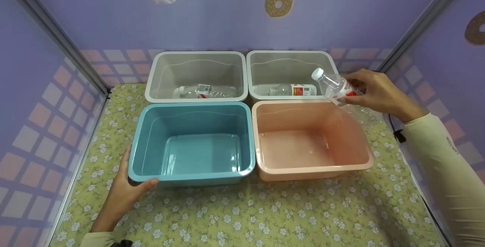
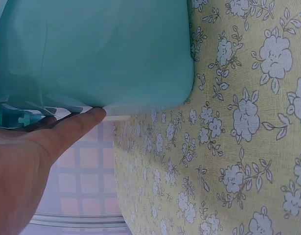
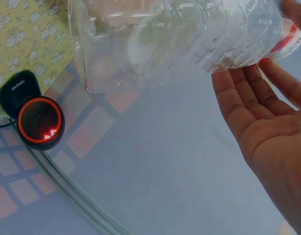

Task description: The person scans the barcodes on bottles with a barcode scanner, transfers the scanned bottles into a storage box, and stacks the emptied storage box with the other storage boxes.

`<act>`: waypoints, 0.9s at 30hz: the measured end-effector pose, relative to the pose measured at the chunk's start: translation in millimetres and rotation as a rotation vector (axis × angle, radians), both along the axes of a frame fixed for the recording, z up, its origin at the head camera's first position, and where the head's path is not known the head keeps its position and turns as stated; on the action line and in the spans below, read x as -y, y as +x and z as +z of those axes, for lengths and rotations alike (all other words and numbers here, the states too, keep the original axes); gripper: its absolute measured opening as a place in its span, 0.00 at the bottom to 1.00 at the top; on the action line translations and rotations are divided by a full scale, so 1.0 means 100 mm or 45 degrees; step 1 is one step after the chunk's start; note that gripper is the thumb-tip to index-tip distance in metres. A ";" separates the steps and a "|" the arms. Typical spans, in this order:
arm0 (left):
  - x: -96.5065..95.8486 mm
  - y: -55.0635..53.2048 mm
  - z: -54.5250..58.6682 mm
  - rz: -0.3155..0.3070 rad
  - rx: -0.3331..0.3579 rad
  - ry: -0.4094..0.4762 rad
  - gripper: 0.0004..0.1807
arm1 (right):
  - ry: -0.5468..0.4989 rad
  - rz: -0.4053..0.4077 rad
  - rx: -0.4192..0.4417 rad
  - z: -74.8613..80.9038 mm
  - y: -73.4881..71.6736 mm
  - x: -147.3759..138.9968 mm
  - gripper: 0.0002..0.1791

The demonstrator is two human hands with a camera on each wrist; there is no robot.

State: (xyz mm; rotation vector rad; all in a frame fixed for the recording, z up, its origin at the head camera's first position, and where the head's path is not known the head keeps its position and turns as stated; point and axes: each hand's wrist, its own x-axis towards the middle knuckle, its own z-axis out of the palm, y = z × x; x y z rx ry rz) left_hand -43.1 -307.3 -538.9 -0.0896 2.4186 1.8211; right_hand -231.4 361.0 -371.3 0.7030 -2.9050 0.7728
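Note:
My right hand (image 1: 375,91) grips a clear plastic bottle (image 1: 333,84) with a white cap and a red-and-white label. It is held tilted over the right rear of the orange bin (image 1: 314,171), cap toward the upper left. In the right wrist view, the bottle's clear base (image 3: 111,49) extends away from the fingers. At the front left corner of the blue bin (image 1: 193,178), my left hand (image 1: 123,190) rests with its thumb by the front rim and fingers along the left side. The left wrist view shows the fingertips touching the bin's outer wall (image 2: 116,54).
Behind stand two pale bins. A clear bottle (image 1: 204,91) lies in the left one (image 1: 161,76), another (image 1: 295,89) in the right one (image 1: 290,54). A black device with an orange ring (image 3: 40,122) sits at the right edge of the flowered cloth (image 1: 235,216). Purple walls enclose three sides.

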 end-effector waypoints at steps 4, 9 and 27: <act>0.00 0.00 0.00 0.004 0.004 -0.016 0.68 | 0.017 -0.030 -0.002 -0.03 0.00 -0.06 0.32; 0.00 0.01 0.00 0.005 -0.010 0.004 0.68 | 0.027 -0.060 -0.004 -0.05 0.00 -0.12 0.33; 0.01 0.00 0.00 -0.019 -0.001 -0.041 0.68 | -0.015 -0.252 -0.009 -0.19 -0.06 -0.42 0.33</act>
